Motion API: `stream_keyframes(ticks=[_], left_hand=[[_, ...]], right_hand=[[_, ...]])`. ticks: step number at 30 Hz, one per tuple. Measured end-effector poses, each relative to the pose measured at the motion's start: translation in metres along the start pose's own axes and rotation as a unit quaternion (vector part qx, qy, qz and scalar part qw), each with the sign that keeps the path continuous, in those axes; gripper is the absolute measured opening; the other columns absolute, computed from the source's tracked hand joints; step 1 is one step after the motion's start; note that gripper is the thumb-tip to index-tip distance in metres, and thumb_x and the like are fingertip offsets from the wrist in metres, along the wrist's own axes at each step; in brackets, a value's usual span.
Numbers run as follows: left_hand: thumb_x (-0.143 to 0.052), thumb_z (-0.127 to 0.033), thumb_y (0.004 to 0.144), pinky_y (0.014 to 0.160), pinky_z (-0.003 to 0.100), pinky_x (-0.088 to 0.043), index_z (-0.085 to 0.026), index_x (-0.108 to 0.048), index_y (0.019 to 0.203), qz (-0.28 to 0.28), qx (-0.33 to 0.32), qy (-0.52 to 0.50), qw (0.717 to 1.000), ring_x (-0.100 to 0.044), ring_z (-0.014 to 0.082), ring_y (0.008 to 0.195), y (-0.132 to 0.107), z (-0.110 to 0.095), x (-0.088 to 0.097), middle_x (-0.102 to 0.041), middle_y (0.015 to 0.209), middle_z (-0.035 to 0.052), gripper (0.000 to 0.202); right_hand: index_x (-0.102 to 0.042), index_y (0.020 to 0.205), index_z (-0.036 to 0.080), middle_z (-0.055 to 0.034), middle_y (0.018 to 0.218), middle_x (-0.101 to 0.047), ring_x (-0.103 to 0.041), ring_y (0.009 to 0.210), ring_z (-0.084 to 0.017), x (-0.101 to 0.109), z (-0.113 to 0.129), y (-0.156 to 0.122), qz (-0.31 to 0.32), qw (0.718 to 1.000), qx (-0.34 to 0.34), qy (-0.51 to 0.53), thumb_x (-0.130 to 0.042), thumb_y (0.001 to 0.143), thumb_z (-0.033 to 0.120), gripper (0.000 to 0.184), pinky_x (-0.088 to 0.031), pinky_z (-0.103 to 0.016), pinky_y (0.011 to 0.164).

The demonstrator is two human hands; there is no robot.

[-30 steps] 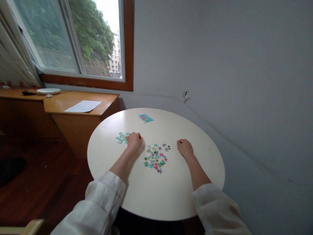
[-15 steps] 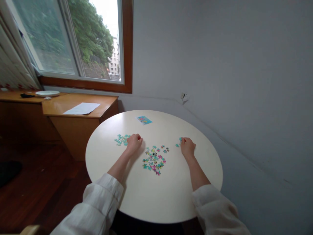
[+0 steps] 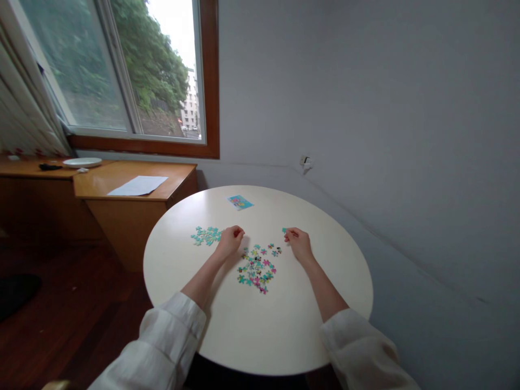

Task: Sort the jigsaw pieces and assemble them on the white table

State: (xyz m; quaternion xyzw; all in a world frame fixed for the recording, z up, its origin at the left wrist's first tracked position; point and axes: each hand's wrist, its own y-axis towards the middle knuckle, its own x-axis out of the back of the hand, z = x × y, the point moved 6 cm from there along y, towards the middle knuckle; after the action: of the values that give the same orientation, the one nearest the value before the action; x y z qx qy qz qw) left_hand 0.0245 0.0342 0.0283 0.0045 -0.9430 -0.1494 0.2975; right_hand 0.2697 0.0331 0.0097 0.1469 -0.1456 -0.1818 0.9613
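My left hand is over the table, just right of a loose cluster of teal puzzle pieces. Its fingers are pinched together, and whatever may be between them is hidden. On the other side, my right hand grips a small teal puzzle piece, which shows past the fingertips. Between and below both hands lies a heap of mixed puzzle pieces in pink, teal, yellow and dark colours, with a few pieces strewn along its upper edge.
A blue picture card lies near the far edge of the round white table. Behind to the left, a wooden desk carries white paper and a white plate. The wall closes off the right.
My right hand has moved left, bringing the teal piece with it; teal pieces no longer show at its former place. My left hand has shifted slightly right, away from the teal cluster.
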Motion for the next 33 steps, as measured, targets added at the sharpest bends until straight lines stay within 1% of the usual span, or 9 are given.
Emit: stream_keyframes(ticks=[2, 5, 8, 10, 13, 21, 28, 31, 33], left_hand=[[-0.045, -0.020, 0.075, 0.063, 0.025, -0.043, -0.014, -0.062, 0.074, 0.008, -0.004, -0.023, 1.000, -0.057, 0.0141, 0.065, -0.001, 0.000, -0.004, -0.064, 0.067, 0.0045, 0.018], [-0.046, -0.022, 0.076, 0.063, 0.025, -0.043, -0.014, -0.063, 0.075, 0.026, -0.016, -0.045, 0.999, -0.057, 0.0136, 0.064, -0.004, -0.005, -0.012, -0.064, 0.067, 0.0044, 0.019], [-0.046, -0.027, 0.077, 0.059, 0.024, -0.042, -0.013, -0.063, 0.077, 0.065, -0.051, -0.052, 0.995, -0.055, 0.0127, 0.061, -0.011, -0.015, -0.019, -0.063, 0.065, 0.0035, 0.022], [-0.047, -0.027, 0.076, 0.058, 0.023, -0.041, -0.014, -0.063, 0.077, 0.082, -0.070, -0.060, 0.992, -0.053, 0.0119, 0.060, -0.014, -0.022, -0.022, -0.063, 0.065, 0.0028, 0.021], [-0.047, -0.023, 0.074, 0.057, 0.022, -0.040, -0.014, -0.062, 0.073, 0.090, -0.084, -0.068, 0.990, -0.052, 0.0111, 0.059, -0.017, -0.027, -0.024, -0.062, 0.063, 0.0013, 0.018], [-0.043, -0.023, 0.076, 0.056, 0.021, -0.039, -0.013, -0.058, 0.063, 0.100, -0.090, -0.108, 0.985, -0.049, 0.0101, 0.057, -0.015, -0.026, -0.027, -0.057, 0.058, 0.0005, 0.022], [-0.049, -0.027, 0.074, 0.054, 0.021, -0.038, -0.013, -0.059, 0.068, 0.105, -0.093, -0.103, 0.985, -0.047, 0.0096, 0.056, -0.015, -0.021, -0.033, -0.056, 0.058, -0.0003, 0.018], [-0.050, -0.026, 0.074, 0.054, 0.021, -0.038, -0.013, -0.059, 0.067, 0.094, -0.076, -0.078, 0.990, -0.048, 0.0097, 0.056, -0.011, -0.015, -0.032, -0.057, 0.058, -0.0005, 0.017], [-0.050, -0.024, 0.074, 0.054, 0.021, -0.038, -0.013, -0.060, 0.066, 0.068, -0.051, -0.052, 0.995, -0.049, 0.0102, 0.056, -0.006, -0.008, -0.025, -0.057, 0.058, -0.0001, 0.016]], right_hand=[[-0.057, 0.063, 0.015, -0.0012, 0.052, -0.056, -0.050, 0.045, -0.011, -0.008, 0.008, -0.005, 0.030, 0.999, 0.008, 0.010, -0.055, 0.059, 0.059, 0.044, -0.036, -0.023, 0.041], [-0.056, 0.061, 0.015, 0.0006, 0.050, -0.053, -0.046, 0.043, -0.010, -0.027, 0.023, -0.018, 0.104, 0.994, 0.017, 0.033, -0.058, 0.061, 0.054, 0.039, -0.035, -0.022, 0.041], [-0.057, 0.065, 0.015, 0.0018, 0.051, -0.052, -0.045, 0.044, -0.009, -0.047, 0.039, -0.035, 0.177, 0.983, 0.035, 0.042, -0.058, 0.065, 0.048, 0.033, -0.034, -0.021, 0.042], [-0.058, 0.065, 0.016, 0.0021, 0.052, -0.052, -0.044, 0.047, -0.008, -0.056, 0.047, -0.043, 0.204, 0.977, 0.057, 0.038, -0.058, 0.067, 0.045, 0.029, -0.034, -0.021, 0.043], [-0.058, 0.065, 0.015, 0.0019, 0.054, -0.052, -0.042, 0.049, -0.008, -0.061, 0.051, -0.048, 0.212, 0.974, 0.077, 0.028, -0.057, 0.068, 0.043, 0.028, -0.034, -0.021, 0.044], [-0.057, 0.065, 0.015, 0.0019, 0.054, -0.051, -0.041, 0.048, -0.008, -0.060, 0.041, -0.044, 0.211, 0.974, 0.080, 0.021, -0.056, 0.069, 0.042, 0.028, -0.033, -0.021, 0.045], [-0.059, 0.066, 0.015, 0.0012, 0.055, -0.054, -0.044, 0.050, -0.009, -0.062, 0.038, -0.046, 0.216, 0.973, 0.087, 0.009, -0.055, 0.070, 0.041, 0.027, -0.036, -0.022, 0.046], [-0.060, 0.067, 0.015, 0.0006, 0.057, -0.056, -0.046, 0.052, -0.010, -0.062, 0.037, -0.045, 0.211, 0.973, 0.093, 0.003, -0.056, 0.070, 0.041, 0.027, -0.038, -0.023, 0.049], [-0.060, 0.066, 0.015, 0.0007, 0.057, -0.055, -0.046, 0.052, -0.010, -0.060, 0.035, -0.043, 0.202, 0.975, 0.089, 0.003, -0.056, 0.070, 0.041, 0.026, -0.037, -0.023, 0.050]])
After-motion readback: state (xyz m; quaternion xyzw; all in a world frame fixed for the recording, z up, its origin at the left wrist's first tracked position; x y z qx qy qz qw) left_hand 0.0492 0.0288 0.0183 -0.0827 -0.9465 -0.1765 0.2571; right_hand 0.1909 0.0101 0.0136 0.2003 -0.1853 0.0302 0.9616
